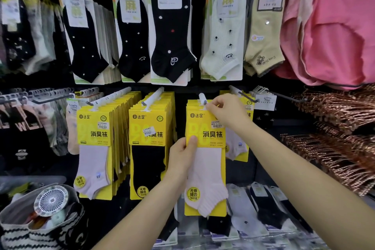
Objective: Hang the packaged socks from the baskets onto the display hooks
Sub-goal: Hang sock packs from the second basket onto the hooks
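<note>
A yellow-carded pack of pale pink socks hangs in front of me at a white display hook. My left hand grips the pack's left edge, thumb on the front of the card. My right hand pinches the top of the card right at the hook's tip. Whether the card's hole sits over the hook I cannot tell, since my fingers hide it. More identical packs hang behind it on the same hook.
Two full hooks of yellow packs hang left, pink socks and black socks. Black and cream socks fill the upper row. Pink garments and copper hangers crowd the right. A bag with a small fan sits lower left; loose sock packs lie below.
</note>
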A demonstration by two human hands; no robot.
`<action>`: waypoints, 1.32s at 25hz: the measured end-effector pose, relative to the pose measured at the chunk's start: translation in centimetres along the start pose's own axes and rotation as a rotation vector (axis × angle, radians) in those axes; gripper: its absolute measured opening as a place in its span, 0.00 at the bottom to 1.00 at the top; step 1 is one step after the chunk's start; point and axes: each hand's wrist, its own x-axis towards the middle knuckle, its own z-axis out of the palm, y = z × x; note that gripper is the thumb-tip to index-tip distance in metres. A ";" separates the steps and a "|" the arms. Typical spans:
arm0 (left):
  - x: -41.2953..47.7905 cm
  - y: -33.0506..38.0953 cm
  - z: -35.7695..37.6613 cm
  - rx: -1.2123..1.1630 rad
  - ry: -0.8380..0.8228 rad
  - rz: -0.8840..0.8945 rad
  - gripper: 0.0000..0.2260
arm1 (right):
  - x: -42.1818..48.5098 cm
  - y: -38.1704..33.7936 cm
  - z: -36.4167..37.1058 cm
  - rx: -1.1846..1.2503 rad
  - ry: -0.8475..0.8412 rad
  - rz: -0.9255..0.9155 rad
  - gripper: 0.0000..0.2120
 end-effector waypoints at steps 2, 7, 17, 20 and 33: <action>0.0 -0.5 -0.4 0.002 0.006 0.013 0.11 | -0.4 0.5 0.4 0.015 0.021 0.012 0.05; 0.6 -1.0 -0.7 0.185 0.208 0.138 0.07 | -2.5 2.2 1.2 0.184 0.040 0.147 0.23; 4.7 2.8 1.9 0.048 -0.043 0.220 0.14 | -4.2 3.4 4.0 0.610 -0.132 0.179 0.20; 5.1 2.6 1.5 -0.129 -0.112 0.144 0.14 | -3.3 4.3 3.7 0.746 -0.174 0.296 0.15; 11.0 3.9 1.5 -0.248 -0.140 -0.076 0.22 | 1.5 4.9 4.7 1.040 -0.182 0.492 0.29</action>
